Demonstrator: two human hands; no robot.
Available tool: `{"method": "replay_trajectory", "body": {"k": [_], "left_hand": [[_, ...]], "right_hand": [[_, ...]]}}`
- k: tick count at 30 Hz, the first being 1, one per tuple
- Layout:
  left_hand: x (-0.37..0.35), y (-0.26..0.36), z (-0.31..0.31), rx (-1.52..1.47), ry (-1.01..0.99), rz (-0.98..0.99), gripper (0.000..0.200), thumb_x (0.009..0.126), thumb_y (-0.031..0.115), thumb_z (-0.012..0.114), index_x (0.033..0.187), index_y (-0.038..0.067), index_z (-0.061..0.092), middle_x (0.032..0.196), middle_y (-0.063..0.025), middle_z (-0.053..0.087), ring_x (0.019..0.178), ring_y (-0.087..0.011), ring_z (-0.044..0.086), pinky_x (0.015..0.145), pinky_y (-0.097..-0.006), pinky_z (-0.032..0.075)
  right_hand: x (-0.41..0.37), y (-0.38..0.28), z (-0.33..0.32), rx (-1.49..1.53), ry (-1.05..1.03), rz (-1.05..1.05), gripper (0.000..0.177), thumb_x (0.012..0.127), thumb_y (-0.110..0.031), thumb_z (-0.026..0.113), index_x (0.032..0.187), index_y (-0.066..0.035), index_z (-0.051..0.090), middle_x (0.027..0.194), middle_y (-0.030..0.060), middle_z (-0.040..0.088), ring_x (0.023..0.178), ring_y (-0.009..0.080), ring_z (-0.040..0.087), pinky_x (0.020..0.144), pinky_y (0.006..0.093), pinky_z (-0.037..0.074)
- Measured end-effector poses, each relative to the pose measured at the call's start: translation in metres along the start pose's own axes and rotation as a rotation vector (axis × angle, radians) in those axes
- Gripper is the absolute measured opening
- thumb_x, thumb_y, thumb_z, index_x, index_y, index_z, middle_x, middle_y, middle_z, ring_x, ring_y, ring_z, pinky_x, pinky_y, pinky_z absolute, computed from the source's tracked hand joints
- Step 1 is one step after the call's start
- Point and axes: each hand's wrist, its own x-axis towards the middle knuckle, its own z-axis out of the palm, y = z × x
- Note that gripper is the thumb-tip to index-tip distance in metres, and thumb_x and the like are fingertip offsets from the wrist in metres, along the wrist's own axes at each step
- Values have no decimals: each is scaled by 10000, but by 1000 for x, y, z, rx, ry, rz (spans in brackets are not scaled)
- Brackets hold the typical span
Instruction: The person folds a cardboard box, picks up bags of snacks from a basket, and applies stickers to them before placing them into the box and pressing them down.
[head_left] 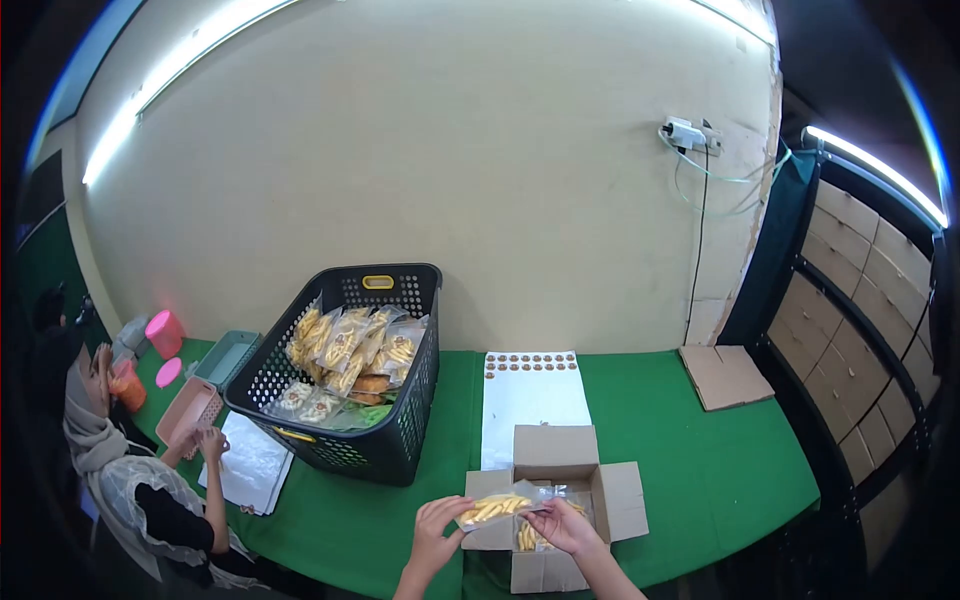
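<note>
Between my two hands is a clear plastic bag of yellow stick-shaped snacks [494, 508], held nearly level over an open cardboard box [555, 447]. My left hand [437, 530] grips the bag's left end, and my right hand [562, 526] pinches its right end. More bags of the same snack [530, 537] lie inside the box, partly hidden by my right hand and the held bag. All the box's flaps are folded outward. Behind it lies a white sheet [535, 410] with rows of small round brown stickers along its top.
A black basket [400, 440] filled with bagged snacks [350, 345] stands left of centre on the green table [690, 480]. Flattened cardboard [727, 377] lies at the right. A co-worker [150, 490] works at the left beside a pink basket [190, 412]. Stacked boxes [850, 300] fill a rack at right.
</note>
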Motion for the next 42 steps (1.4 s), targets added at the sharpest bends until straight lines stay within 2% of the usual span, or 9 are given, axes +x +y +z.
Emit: {"method": "replay_trajectory", "body": {"k": [5,8,11,15,19,24,30,39,42], "left_hand": [[-10,-5,2,-44,187,-127,169,692,132,645,823,30,615,792,-65,630,721,-190,583,669,-288,434],[-16,-23,11,-88,275,-277,170,749,156,626,764,-9,590,665,-62,583,593,-98,526,555,-219,408],[-14,-21,15,-138,220,-354,217,766,223,634,765,10,590,643,-64,571,505,-100,495,500,-219,400],[-7,-9,34,-597,61,-444,249,787,202,631,857,-31,582,702,-2,589,579,-20,488,526,-177,407],[-2,-16,60,-623,-82,-525,222,776,144,639,902,-28,577,737,3,592,615,-15,498,533,-162,397],[14,-8,88,-739,62,-577,209,805,140,603,915,-33,561,766,-20,600,641,-36,525,561,-177,418],[21,0,114,-946,-9,-609,248,838,138,553,1012,-34,510,890,-58,603,798,-77,564,652,-186,437],[40,-36,139,-416,22,-674,283,835,129,539,1063,-31,488,916,-63,590,710,-77,561,568,-184,438],[35,-36,158,-308,11,-643,393,814,164,570,1123,-35,434,970,-127,569,759,-154,572,631,-238,451]], "right_hand": [[-14,24,16,-809,322,-443,363,868,-225,489,1170,-40,407,1068,135,497,975,180,499,831,294,410],[-27,13,17,-1044,-82,-272,290,849,-186,525,1081,-16,494,963,88,557,892,139,532,790,271,427],[-22,10,10,-1048,-132,-356,198,848,-148,518,967,1,571,864,64,598,782,115,554,698,231,447],[-20,0,7,-1214,198,-681,158,836,-122,520,842,14,599,662,15,566,591,57,511,534,202,413],[-21,-20,-1,-1124,314,-640,159,835,-144,535,845,6,585,643,10,546,581,54,499,521,195,403],[-10,-45,-23,-724,149,-479,156,824,-161,568,830,-5,562,647,17,537,559,67,491,521,204,409],[-11,-72,-15,-842,318,-530,139,825,-142,559,805,-5,563,664,49,579,492,57,469,454,182,387],[-6,-71,-55,-929,195,-453,170,836,-137,524,862,22,578,734,87,624,471,81,485,436,217,387],[-7,-62,-74,-1137,451,-376,154,833,-83,511,902,51,540,749,113,623,560,75,525,512,203,421]]}}
